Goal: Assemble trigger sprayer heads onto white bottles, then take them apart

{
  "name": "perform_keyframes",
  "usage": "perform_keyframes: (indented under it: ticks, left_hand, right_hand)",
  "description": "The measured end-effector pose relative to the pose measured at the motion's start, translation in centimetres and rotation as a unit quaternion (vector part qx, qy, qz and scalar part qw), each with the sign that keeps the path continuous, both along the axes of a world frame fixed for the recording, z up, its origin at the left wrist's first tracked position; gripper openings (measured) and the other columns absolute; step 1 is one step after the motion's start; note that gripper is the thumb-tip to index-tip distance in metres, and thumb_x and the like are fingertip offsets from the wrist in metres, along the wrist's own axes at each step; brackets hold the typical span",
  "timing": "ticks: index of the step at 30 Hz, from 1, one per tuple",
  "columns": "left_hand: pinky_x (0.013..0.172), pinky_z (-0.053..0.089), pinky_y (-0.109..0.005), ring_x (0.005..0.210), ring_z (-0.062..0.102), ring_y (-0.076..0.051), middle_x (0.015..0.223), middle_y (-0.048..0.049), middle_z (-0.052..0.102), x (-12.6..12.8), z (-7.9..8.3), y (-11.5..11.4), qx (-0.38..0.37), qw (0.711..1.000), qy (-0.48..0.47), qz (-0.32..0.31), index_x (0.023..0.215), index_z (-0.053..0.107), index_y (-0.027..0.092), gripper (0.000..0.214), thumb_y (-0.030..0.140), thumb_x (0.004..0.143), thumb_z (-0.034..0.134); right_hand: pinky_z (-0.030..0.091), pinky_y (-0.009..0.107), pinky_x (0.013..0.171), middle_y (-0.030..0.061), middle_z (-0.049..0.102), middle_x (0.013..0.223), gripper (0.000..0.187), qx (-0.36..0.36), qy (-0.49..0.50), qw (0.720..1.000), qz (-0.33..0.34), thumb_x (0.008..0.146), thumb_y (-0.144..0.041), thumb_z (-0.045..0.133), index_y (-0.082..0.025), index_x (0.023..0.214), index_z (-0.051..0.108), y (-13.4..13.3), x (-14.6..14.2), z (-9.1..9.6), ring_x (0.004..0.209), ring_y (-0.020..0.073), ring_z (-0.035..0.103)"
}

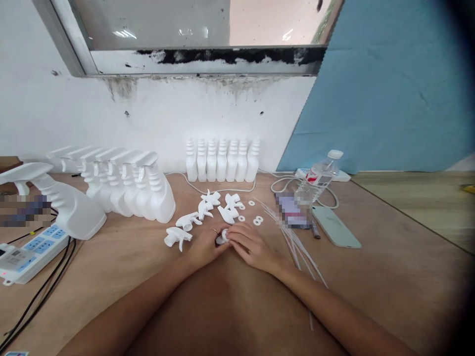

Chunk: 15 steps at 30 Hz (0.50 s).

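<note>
My left hand (203, 248) is wrapped round a white spray trigger head (223, 237), its round end facing up. My right hand (253, 245) has its fingertips drawn together against that round end; anything pinched there is hidden. Just beyond my hands lie several loose trigger heads (187, 220), tipped in different directions. Flat white washers (258, 220) are scattered to the right of them. Thin clear dip tubes (293, 242) lie in a loose bundle to the right of my right hand.
Several white bottles (221, 163) stand in a row against the wall. At the left are spray bottles with triggers (129, 190) and a power strip (40, 249) with black cables. To the right are a water bottle (321, 175), a pale green phone (336, 226) and a white cable.
</note>
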<state>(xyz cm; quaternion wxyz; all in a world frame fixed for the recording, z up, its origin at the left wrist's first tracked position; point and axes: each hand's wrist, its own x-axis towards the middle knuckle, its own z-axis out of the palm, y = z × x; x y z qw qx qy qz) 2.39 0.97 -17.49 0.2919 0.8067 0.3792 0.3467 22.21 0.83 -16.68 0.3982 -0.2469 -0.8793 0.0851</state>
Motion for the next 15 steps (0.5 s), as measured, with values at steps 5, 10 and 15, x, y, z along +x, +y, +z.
perform_keyframes:
  ticks: [5, 10, 15]
  left_hand:
    - [0.079, 0.051, -0.033, 0.090, 0.065, -0.020, 0.104, -0.0052, 0.068, 0.03, -0.27, -0.08, -0.040, 0.999, -0.006, 0.026, 0.123, 0.046, 0.021, 0.041, 0.036, 0.087, 0.060]
    - [0.074, 0.049, -0.031, 0.085, 0.063, -0.020, 0.101, -0.0057, 0.066, 0.13, -0.52, -0.33, -0.007, 0.998, 0.039, 0.046, 0.114, 0.048, 0.020, 0.033, 0.040, 0.089, 0.056]
    - [0.070, 0.046, -0.028, 0.077, 0.060, -0.017, 0.091, -0.0017, 0.065, 0.05, -0.15, -0.37, -0.011, 0.997, 0.067, 0.042, 0.106, 0.052, 0.020, 0.024, 0.039, 0.090, 0.054]
  right_hand:
    - [0.047, 0.043, 0.096, 0.0082, 0.065, 0.113, 0.034, -0.027, -0.003, 1.000, 0.014, 0.090, -0.010, 0.047, -0.025, 0.119, 0.056, 0.23, 0.25, -0.19, 0.109, 0.0215, 0.059]
    - [0.048, 0.042, 0.093, 0.0089, 0.064, 0.111, 0.032, -0.028, -0.009, 1.000, -0.003, 0.089, -0.009, 0.046, -0.024, 0.116, 0.055, 0.25, 0.34, -0.25, 0.105, 0.0216, 0.058]
    - [0.048, 0.042, 0.090, 0.0086, 0.063, 0.109, 0.028, -0.015, -0.011, 1.000, -0.022, 0.087, -0.011, 0.048, -0.024, 0.110, 0.056, 0.30, 0.36, -0.49, 0.103, 0.0222, 0.058]
